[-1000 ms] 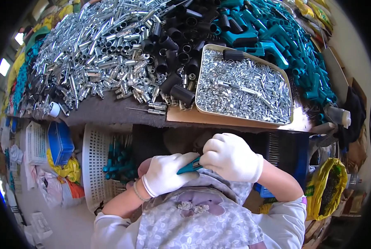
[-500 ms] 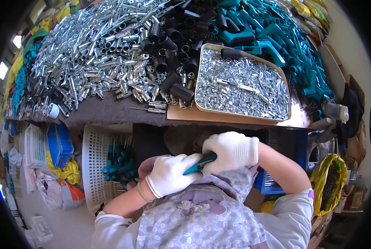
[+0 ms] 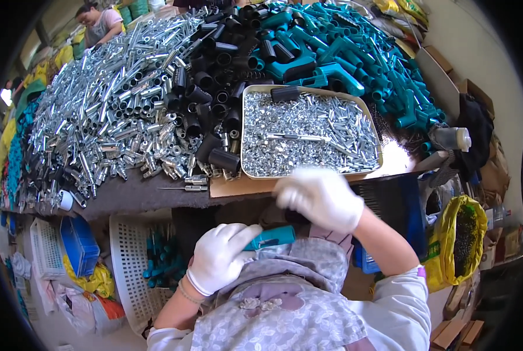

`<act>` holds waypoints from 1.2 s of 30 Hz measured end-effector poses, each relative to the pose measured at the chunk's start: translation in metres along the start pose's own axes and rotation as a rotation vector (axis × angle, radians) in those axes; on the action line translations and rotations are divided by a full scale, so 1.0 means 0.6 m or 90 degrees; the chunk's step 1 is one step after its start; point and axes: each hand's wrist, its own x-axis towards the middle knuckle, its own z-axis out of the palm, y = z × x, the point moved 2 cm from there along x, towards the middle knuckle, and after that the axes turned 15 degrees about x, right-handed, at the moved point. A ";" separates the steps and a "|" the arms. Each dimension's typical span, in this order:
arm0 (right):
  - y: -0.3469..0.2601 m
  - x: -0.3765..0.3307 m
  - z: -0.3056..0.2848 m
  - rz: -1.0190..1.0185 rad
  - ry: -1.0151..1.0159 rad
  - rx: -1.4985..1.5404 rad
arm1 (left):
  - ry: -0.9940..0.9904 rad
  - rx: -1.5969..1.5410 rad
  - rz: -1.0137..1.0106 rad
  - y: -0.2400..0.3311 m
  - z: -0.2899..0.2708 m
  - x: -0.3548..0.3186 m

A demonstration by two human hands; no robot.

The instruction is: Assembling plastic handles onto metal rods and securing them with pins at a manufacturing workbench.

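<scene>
The table (image 3: 121, 198), covered in dark cloth, carries a heap of loose silver metal tubes (image 3: 115, 108) to the left of the shallow, cream-rimmed rectangular tray (image 3: 242, 137), and a heap of teal plastic housings (image 3: 364, 61) behind and to the right of it. The white-gloved right hand (image 3: 323, 199) is blurred at the tray's near rim; its fingers appear curled, but whether they pinch anything or touch the rim cannot be told. The white-gloved left hand (image 3: 219, 254), nearer the wearer than the tray and to its left, has its fingers closed around one teal plastic tubular piece (image 3: 276, 236), also on the tray's near side. Step in hand, as judged: the left hand steadies the piece, with the right hand apart from it. Right-hand movement calls for clearance over the tray's rim. Open room: a bare cloth strip left of the tray, partly occupied by a slim pointed silver tool (image 3: 182, 188).
</scene>
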 end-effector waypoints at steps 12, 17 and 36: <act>0.118 0.028 -0.068 -0.006 0.312 -0.149 | 0.051 -0.104 -0.081 0.009 0.016 -0.007; 0.067 0.019 -0.050 0.204 0.322 0.302 | 0.031 -0.041 -0.055 -0.007 0.009 -0.003; -0.002 -0.064 0.107 -0.186 -0.064 -0.088 | -0.007 0.093 -0.013 0.008 -0.003 -0.005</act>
